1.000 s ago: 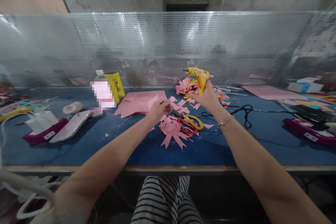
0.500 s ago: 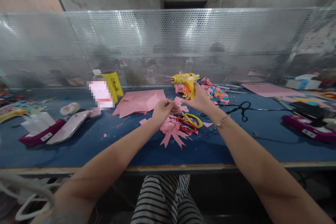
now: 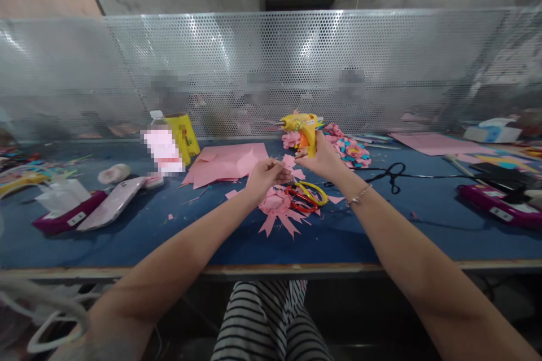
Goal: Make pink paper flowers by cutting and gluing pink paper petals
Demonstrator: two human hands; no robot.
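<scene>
My right hand (image 3: 324,157) is wrapped around the handle of a yellow hot glue gun (image 3: 300,122), raised above the table with its nozzle pointing left. Lower and to the left, my left hand (image 3: 263,178) is closed in a pinch; whatever lies between its fingertips is too small to make out. Pink paper pieces (image 3: 290,162) show just beyond those fingertips. Below the hands, a pink paper flower (image 3: 274,203) with notched strips lies on the blue tabletop. Scissors with red and yellow handles (image 3: 314,190) rest against its right side, their blades mostly hidden.
Pink paper sheets (image 3: 224,161) lie behind my left hand. Pink and blue paper flowers (image 3: 353,152) are heaped behind the right, near a black cord (image 3: 393,172). A phone (image 3: 114,203) and purple tissue box (image 3: 63,217) are at left; a perforated metal screen (image 3: 262,51) stands behind.
The glue gun has shifted slightly right, its nozzle drawing away a little from above my left hand. My left hand keeps its pinch in nearly the same place.
</scene>
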